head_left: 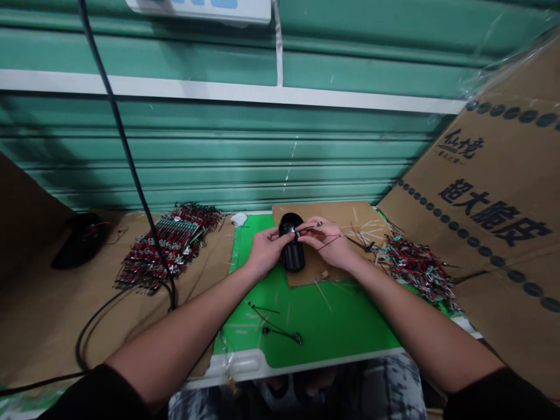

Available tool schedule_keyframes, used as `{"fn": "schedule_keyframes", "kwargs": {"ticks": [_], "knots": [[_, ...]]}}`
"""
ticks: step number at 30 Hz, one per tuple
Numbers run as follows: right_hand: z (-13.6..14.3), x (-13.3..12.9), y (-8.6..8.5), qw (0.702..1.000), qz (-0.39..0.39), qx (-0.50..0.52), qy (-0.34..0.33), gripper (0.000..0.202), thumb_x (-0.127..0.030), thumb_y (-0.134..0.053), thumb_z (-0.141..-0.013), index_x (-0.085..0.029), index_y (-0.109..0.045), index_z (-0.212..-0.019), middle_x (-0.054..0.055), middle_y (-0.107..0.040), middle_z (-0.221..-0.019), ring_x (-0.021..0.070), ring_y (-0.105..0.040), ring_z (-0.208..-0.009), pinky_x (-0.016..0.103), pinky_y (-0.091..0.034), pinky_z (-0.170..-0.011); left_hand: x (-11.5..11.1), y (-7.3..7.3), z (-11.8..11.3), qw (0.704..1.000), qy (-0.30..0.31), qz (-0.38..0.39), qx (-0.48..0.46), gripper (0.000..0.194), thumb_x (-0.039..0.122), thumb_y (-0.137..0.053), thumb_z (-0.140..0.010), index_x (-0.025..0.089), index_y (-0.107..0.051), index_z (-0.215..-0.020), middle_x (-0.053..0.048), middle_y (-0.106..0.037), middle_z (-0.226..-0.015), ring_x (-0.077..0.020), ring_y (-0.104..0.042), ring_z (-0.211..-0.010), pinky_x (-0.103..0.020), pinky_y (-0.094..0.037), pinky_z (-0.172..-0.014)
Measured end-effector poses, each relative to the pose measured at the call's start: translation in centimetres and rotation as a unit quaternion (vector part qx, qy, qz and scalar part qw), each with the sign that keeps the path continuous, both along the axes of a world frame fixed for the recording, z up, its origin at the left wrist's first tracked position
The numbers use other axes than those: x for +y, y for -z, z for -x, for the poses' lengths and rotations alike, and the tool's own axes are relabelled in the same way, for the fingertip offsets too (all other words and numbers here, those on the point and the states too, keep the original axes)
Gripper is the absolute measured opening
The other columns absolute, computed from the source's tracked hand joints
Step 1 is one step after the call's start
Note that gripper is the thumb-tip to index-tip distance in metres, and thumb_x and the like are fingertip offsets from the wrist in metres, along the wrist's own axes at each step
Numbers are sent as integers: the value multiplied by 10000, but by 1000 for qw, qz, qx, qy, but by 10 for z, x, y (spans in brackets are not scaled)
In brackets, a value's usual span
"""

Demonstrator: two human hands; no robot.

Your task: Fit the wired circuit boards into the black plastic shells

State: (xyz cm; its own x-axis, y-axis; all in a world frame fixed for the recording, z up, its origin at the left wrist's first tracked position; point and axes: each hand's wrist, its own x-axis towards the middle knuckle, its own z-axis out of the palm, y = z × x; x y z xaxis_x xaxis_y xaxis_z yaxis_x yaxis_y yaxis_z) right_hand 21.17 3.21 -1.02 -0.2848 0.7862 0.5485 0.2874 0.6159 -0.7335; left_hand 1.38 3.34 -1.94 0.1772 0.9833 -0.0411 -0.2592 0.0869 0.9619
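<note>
In front of me, over the cardboard piece, is a rounded black plastic object (292, 256), longer than wide, with a ribbed lower part; its exact kind is unclear. From its left side my left hand (265, 252) grips it, thumb laid across its middle. My right hand (329, 244) is closed in a pinch at the object's right edge, on a small part with thin red and black wires (333, 237) trailing to the right. Both sets of fingertips meet over the black object, so the small part between them is mostly hidden.
Bundled wired parts (168, 245) are piled at left, beside a black cable (126, 146). Another heap of red and black wired parts (417, 268) lies at right. Loose wires (280, 332) rest on the green board (341, 326). A printed cardboard sheet (494, 192) stands at right.
</note>
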Motion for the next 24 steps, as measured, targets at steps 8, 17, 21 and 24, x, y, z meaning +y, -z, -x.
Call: {"fn": "schedule_keyframes", "kwargs": {"ticks": [8,17,21,24], "knots": [[-2,0,-1,999,-18,-31,-6,141,-293,-770,-945,-240,-796,-1072,64,-748,-981,221,-709,-904,363,-557,-827,-2,-1,0,1000,-7,6,2,463,448,-960,-599,137,-799,-902,-70,-806,-868,-214,-725,-780,-316,-553,-764],[-5,2,-1,999,27,-31,-19,172,-355,-779,-929,-249,-817,-1058,66,-760,-978,224,-718,-903,367,-570,-838,-3,-3,0,1000,6,3,17,456,455,-950,-614,140,-783,-898,-66,-802,-856,-211,-722,-765,-299,-538,-722],[-5,3,0,999,40,-27,-19,166,-348,-776,-929,-249,-819,-1055,63,-763,-968,219,-717,-890,362,-564,-838,-3,-3,0,1000,6,4,19,443,432,-951,-612,141,-775,-896,-67,-800,-848,-204,-715,-741,-290,-527,-697],[-5,3,0,998,40,-33,-17,159,-351,-772,-932,-253,-820,-1048,61,-763,-962,223,-719,-890,374,-564,-854,-3,-1,-1,1000,8,6,18,436,427,-943,-617,140,-776,-900,-67,-797,-844,-201,-709,-730,-280,-515,-668]]}}
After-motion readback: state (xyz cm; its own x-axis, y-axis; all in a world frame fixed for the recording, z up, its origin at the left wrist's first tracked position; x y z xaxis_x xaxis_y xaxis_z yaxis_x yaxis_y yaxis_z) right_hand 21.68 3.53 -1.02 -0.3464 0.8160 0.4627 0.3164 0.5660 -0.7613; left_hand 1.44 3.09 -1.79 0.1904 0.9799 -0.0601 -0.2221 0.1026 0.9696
